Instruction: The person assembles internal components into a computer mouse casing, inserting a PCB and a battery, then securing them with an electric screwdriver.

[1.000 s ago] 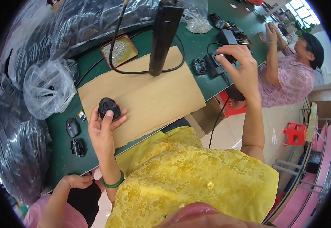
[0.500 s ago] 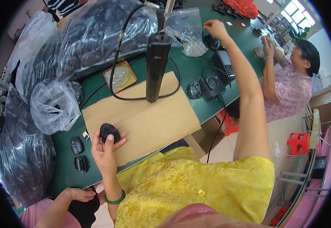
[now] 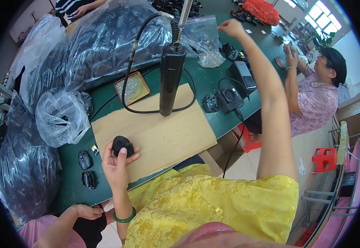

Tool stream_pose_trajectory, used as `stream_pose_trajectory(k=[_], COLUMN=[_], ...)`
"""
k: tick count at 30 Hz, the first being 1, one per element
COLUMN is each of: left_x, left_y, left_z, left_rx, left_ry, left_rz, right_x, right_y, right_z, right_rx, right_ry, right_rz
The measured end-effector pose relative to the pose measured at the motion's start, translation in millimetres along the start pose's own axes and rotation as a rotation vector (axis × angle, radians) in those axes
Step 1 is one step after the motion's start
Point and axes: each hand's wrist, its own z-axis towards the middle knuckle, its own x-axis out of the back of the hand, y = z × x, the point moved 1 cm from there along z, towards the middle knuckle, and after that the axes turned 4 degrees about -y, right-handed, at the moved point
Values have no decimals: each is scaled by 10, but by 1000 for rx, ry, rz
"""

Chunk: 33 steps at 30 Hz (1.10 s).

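My left hand [image 3: 116, 169] is closed around a small black rounded plastic piece [image 3: 122, 146], thumb across its face. It sits just above the left side of a cardboard sheet [image 3: 167, 142]. My right arm stretches far across the green table, and my right hand [image 3: 232, 29] is raised past some black parts [image 3: 231, 51]. Its fingers are bent and pressed together; whatever they may hold is too small to tell. Over the cardboard hangs a black electric screwdriver [image 3: 171, 78] with a looping cord. Behind it lies a red-rimmed tray [image 3: 147, 91] of small metal screws.
Large clear bags [image 3: 105, 49] of black parts fill the left and back. A black computer mouse [image 3: 85, 160] and a mouse-like part [image 3: 88, 179] lie at left. Black power boxes [image 3: 243, 74] stand at right. One co-worker [image 3: 314, 91] sits at right; another's hand [image 3: 90, 211] is at lower left.
My right hand has reached slightly farther out and to the left. My left hand keeps the black piece almost in place. The view has shifted a little.
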Motion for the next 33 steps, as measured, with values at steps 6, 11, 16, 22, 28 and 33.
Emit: stream_pose_trajectory(k=[6, 11, 16, 22, 28, 33], left_x=[-5, -34, 18, -42, -316, -193], left_y=[-42, -14, -11, 153, 480, 558], left_z=[34, -43, -34, -95, -165, -314], left_rx=[-28, -42, -13, 57, 134, 237], left_ry=[-46, -12, -46, -54, -342, -451], left_rz=[-17, -28, -78, -140, -240, -222], right_x=[-964, -474, 574, 1356, 705, 85], right_y=[370, 125, 176, -898, -1963, -2647], right_z=[326, -94, -759, -2373, -3418, -3621], right_rx=[121, -66, 130, 276, 346, 450], right_ry=[-180, 130, 200, 94, -381, -664], right_rz=[-292, 168, 857, 1149, 1391, 1495])
